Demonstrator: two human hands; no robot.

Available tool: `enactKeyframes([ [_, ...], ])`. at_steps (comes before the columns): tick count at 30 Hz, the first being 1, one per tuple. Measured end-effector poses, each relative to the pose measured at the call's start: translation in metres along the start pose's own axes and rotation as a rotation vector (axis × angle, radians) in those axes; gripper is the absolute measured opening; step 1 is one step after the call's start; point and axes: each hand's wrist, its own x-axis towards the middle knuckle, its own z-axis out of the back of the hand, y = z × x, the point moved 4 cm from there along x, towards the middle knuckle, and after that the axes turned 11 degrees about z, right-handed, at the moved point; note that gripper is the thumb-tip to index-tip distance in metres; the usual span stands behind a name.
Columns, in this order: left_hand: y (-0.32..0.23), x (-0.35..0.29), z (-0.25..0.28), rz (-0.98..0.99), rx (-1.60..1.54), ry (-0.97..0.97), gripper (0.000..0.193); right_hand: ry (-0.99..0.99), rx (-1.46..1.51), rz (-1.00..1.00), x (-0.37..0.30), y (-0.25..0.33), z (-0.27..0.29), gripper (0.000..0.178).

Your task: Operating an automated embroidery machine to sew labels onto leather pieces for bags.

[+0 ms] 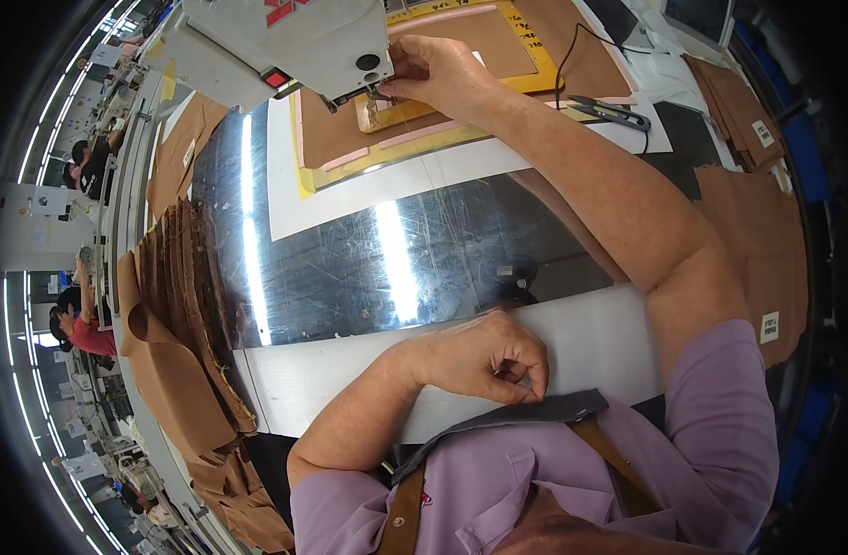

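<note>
My right hand [442,76] reaches far forward to the head of a sewing machine [285,46]. Its thumb and fingers are closed in a pinch beside the needle area [376,94]; whatever they hold is too small to make out. Below lies a yellow-edged template frame [415,143] with brown sheet material [331,129] in it. Close to my body, my left hand [498,356] is curled with its fingertips together above the white front edge of the table [350,370]. Anything inside that grip is hidden. Thin thread-like lines [433,171] run over the shiny metal plate [341,250] between the hands.
A dark-handled cutter knife [614,113] lies right of the frame, near a black cord [563,69]. Brown pieces are stacked upright at left [179,268]; more labelled brown pieces [752,240] lie at right. Other people [91,328] sit at machines far left.
</note>
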Motion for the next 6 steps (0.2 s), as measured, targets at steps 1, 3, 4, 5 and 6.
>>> enactKeyframes([
  [1, 0.0004, -0.0008, -0.0001, -0.002, -0.004, -0.008, 0.009, 0.010, -0.024, -0.035, -0.0003, 0.0033, 0.0013, 0.024],
  [3, 0.0004, -0.0007, 0.0000, -0.009, 0.007, -0.005, 0.009, 0.018, -0.051, -0.072, -0.0007, 0.0037, 0.0020, 0.024],
  [4, -0.0001, 0.0002, 0.0003, -0.011, 0.007, -0.002, 0.009, 0.012, -0.066, -0.060, -0.0009, 0.0012, 0.0022, 0.023],
  [5, -0.0009, 0.0011, 0.0005, -0.013, 0.008, 0.001, 0.009, 0.005, -0.081, -0.048, -0.0010, -0.0012, 0.0027, 0.023],
  [6, -0.0014, 0.0010, 0.0006, -0.012, 0.007, 0.002, 0.009, 0.030, -0.137, -0.017, 0.0003, -0.0027, 0.0015, 0.025],
])
